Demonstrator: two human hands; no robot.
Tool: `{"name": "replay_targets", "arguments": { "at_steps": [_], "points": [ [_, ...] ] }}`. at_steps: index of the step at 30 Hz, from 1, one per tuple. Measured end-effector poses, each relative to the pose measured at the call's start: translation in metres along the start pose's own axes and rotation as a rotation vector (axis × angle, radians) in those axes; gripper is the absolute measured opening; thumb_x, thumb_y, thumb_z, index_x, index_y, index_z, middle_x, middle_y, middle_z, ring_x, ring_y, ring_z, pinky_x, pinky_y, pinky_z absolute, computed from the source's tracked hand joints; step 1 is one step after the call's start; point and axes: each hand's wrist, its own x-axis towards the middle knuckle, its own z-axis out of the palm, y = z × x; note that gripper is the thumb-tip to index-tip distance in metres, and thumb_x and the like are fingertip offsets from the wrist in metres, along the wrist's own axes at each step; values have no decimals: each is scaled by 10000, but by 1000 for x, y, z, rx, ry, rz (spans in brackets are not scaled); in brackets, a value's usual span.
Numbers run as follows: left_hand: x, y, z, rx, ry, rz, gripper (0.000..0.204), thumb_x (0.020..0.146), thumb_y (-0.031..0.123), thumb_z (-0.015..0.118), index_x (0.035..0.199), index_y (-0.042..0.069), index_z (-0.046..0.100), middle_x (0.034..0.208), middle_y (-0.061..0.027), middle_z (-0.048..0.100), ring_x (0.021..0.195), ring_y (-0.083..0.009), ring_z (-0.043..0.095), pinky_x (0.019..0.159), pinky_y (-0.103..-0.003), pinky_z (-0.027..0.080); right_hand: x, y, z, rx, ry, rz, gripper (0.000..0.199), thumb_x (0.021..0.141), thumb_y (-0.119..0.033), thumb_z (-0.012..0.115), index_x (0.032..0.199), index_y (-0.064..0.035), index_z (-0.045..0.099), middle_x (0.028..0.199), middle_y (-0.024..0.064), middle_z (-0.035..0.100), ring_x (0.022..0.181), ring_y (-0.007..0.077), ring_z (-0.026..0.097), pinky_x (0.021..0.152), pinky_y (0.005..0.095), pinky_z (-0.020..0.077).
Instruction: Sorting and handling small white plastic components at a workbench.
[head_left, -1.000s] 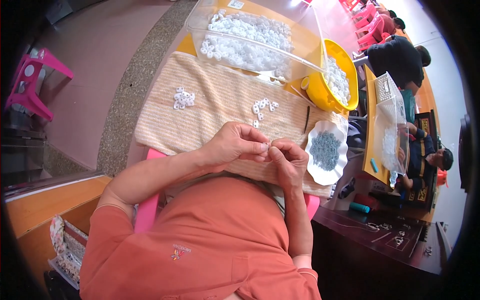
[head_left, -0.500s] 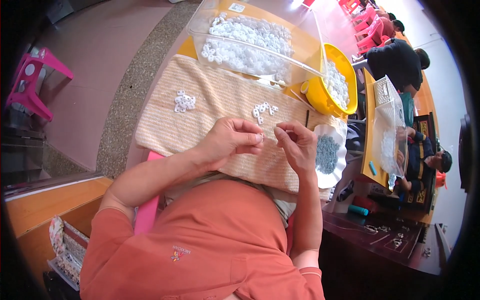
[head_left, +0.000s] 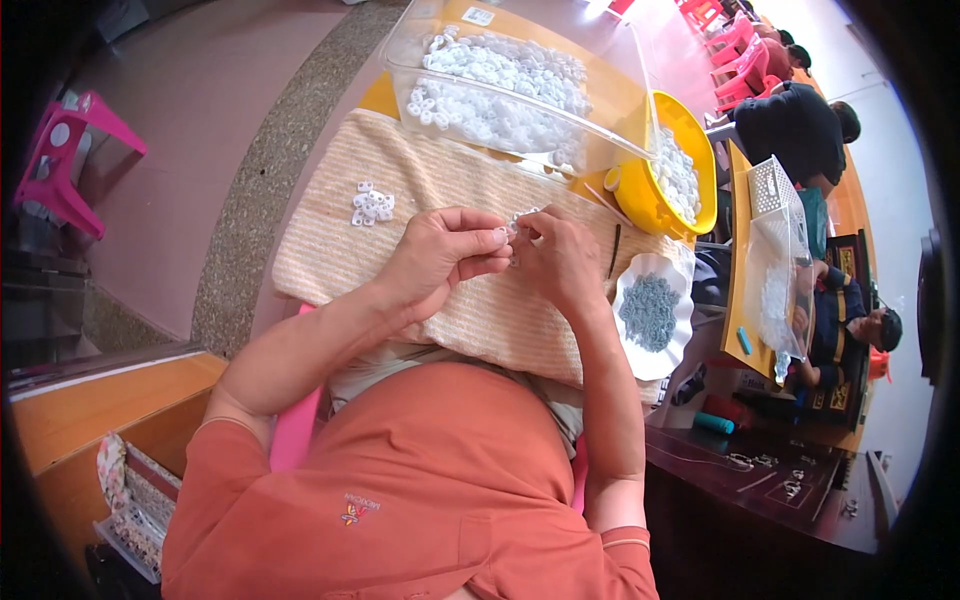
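Note:
My left hand [head_left: 450,252] is closed in a pinch, a small white plastic piece [head_left: 503,232] just showing between thumb and forefinger. Right beside it, my right hand [head_left: 562,255] has its fingertips drawn together; whatever they hold is hidden. Both hands are above a striped beige towel [head_left: 330,255]. Partly covered by my right fingers, a few loose white pieces [head_left: 524,213] lie on the cloth. A small heap of white plastic pieces [head_left: 373,207] rests to the left. To the right, a white scalloped dish [head_left: 680,325] holds many small blue-grey parts [head_left: 650,312].
Beyond the towel stands a clear plastic bin [head_left: 490,85] of white pieces. A yellow bucket [head_left: 706,205] of similar pieces is at its right, near a dark thin stick [head_left: 614,250]. Another person [head_left: 840,320] sits at a table on the right. A pink stool [head_left: 65,165] stands left.
My right hand has moved up and left, its fingertips now meeting the left hand's. My left hand has risen slightly and shifted a little left.

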Motion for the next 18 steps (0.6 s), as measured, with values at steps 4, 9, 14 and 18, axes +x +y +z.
{"name": "replay_targets", "arguments": {
  "at_steps": [4, 9, 14, 18],
  "points": [
    [-1, 1, 1, -10, 5, 1, 145, 862, 15, 638, 993, -29, 593, 931, -121, 660, 792, -166, 667, 731, -268, 584, 0, -2, 1, -16, 37, -41, 139, 803, -198, 633, 868, -92, 695, 936, 112, 645, 858, 314, 636, 742, 416, 503],
    [0, 0, -1, -22, -7, -1, 151, 858, 11, 642, 996, -30, 599, 927, -120, 665, 793, -168, 669, 728, -267, 586, -1, -2, 2, -7, 50, -76, 125, 807, -196, 628, 847, -96, 692, 940, 104, 647, 856, 306, 639, 735, 412, 506],
    [1, -1, -1, -21, -2, 2, 151, 857, 8, 641, 999, -28, 603, 922, -116, 665, 794, -168, 670, 726, -266, 587, -1, -6, 0, -23, -3, -36, 131, 807, -189, 620, 873, -97, 687, 944, 103, 651, 848, 306, 643, 744, 406, 506],
    [0, -1, 0, -13, 7, 1, 153, 857, 6, 640, 1001, -26, 602, 918, -114, 664, 796, -170, 671, 726, -267, 588, 2, -4, 0, -43, -22, -59, 167, 818, -207, 615, 912, -90, 687, 947, 113, 648, 865, 315, 637, 758, 409, 502]
  ]
}}
